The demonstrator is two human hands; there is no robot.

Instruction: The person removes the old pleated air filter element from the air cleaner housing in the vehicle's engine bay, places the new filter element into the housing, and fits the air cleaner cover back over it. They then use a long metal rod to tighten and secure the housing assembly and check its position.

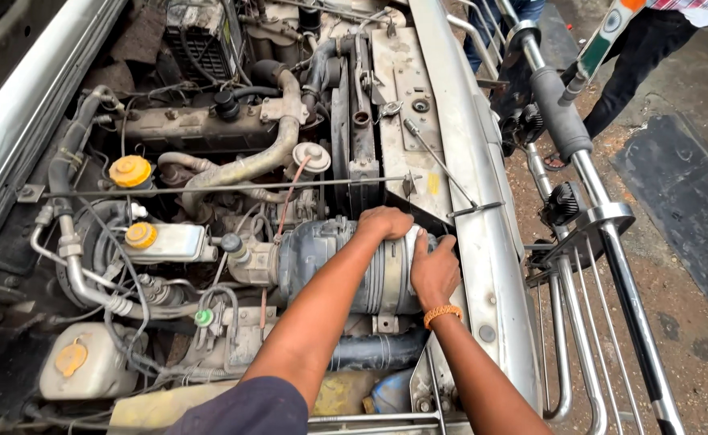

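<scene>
A grey cylindrical air filter housing (330, 262) lies on its side in the open engine bay, near the front panel. My left hand (384, 223) rests over the top of its front end, fingers curled around the rim. My right hand (435, 270), with an orange band at the wrist, presses against the pale end cap (413, 242) of the same housing. Both hands grip that end. The cap is mostly hidden behind my hands.
Behind the housing are yellow-capped fluid reservoirs (130, 171), hoses, the engine block (201, 129) and the radiator (359, 121). A thin rod (209, 188) crosses the bay. A chrome bull bar (604, 242) runs along the right. Another person's legs (636, 56) stand at the top right.
</scene>
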